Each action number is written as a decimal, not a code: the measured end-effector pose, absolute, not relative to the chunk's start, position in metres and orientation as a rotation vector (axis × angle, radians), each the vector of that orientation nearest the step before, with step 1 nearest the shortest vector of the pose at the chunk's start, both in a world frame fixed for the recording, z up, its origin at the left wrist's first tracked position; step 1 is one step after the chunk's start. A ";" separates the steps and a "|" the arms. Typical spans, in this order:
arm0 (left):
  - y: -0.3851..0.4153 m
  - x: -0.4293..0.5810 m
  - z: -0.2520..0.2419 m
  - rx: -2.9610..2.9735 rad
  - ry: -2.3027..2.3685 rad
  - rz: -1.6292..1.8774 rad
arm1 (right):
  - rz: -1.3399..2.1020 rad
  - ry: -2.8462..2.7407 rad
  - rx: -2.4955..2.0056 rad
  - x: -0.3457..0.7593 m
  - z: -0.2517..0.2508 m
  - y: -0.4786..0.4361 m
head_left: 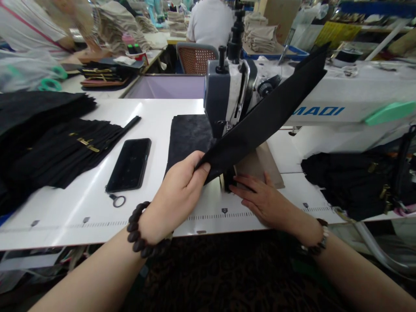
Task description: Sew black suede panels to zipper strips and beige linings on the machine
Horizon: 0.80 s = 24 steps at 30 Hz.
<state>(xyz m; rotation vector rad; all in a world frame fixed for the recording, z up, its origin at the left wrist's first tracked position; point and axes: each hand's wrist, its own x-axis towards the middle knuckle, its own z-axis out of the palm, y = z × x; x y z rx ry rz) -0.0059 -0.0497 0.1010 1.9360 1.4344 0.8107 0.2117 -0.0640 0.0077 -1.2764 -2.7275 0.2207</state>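
Observation:
My left hand (183,186) pinches the near edge of a folded black fabric piece (260,125), which rises slantwise across the front of the sewing machine (224,86). Under the raised piece, my right hand (260,197) lies with fingers stretched out on the table, touching the edge of a grey-brown panel (260,167). Another black fabric piece (188,138) lies flat to the left of the needle area. The raised fabric hides the needle and presser foot.
A phone (130,164) with a ring strap lies on the white table (156,112). Black fabric pieces with gold zippers (74,143) are piled at left, more black pieces (351,182) at right. A person (211,21) sits beyond the machine, and another person (32,30) is at upper left.

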 end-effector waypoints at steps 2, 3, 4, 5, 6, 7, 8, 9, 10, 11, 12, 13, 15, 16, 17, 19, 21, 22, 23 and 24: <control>-0.049 -0.006 0.101 1.919 1.438 0.801 | 0.200 -2.738 -1.276 0.212 0.008 -0.064; -0.049 -0.006 0.101 1.912 1.440 0.799 | 0.185 -2.749 -1.272 0.212 0.008 -0.064; -0.048 -0.006 0.101 1.908 1.441 0.799 | 0.168 -2.763 -1.268 0.211 0.008 -0.064; -0.048 -0.007 0.101 1.908 1.438 0.798 | 0.151 -2.779 -1.266 0.210 0.007 -0.065; -0.048 -0.007 0.101 1.910 1.435 0.800 | 0.135 -2.793 -1.265 0.209 0.007 -0.065; -0.047 -0.007 0.101 1.914 1.432 0.800 | 0.121 -2.806 -1.261 0.208 0.007 -0.066; -0.047 -0.007 0.101 1.916 1.430 0.799 | 0.115 -2.817 -1.250 0.206 0.007 -0.066; -0.047 -0.006 0.101 1.916 1.430 0.795 | 0.117 -2.827 -1.235 0.205 0.007 -0.066; -0.047 -0.006 0.101 1.913 1.428 0.794 | 0.123 -2.832 -1.221 0.204 0.008 -0.067; -0.047 -0.006 0.102 1.908 1.424 0.795 | 0.131 -2.834 -1.210 0.204 0.008 -0.067; -0.047 -0.005 0.102 1.902 1.416 0.796 | 0.137 -2.831 -1.203 0.203 0.008 -0.067; -0.047 -0.005 0.102 1.896 1.406 0.800 | 0.142 -2.826 -1.203 0.202 0.008 -0.067; -0.046 -0.005 0.102 1.888 1.392 0.809 | 0.141 -2.815 -1.203 0.202 0.009 -0.066; -0.046 -0.005 0.102 1.884 1.394 0.808 | 0.139 -2.815 -1.197 0.202 0.009 -0.066; -0.046 -0.005 0.103 1.881 1.400 0.806 | 0.135 -2.814 -1.191 0.202 0.010 -0.066; -0.047 -0.006 0.103 1.878 1.409 0.797 | 0.122 -2.818 -1.179 0.202 0.010 -0.065; -0.047 -0.007 0.102 1.877 1.401 0.785 | 0.112 -2.827 -1.171 0.203 0.010 -0.064; -0.048 -0.008 0.102 1.876 1.395 0.786 | 0.110 -2.833 -1.170 0.203 0.010 -0.064; -0.049 -0.008 0.101 1.873 1.391 0.786 | 0.111 -2.839 -1.169 0.204 0.010 -0.063; -0.049 -0.007 0.101 1.867 1.390 0.785 | 0.112 -2.847 -1.166 0.205 0.011 -0.063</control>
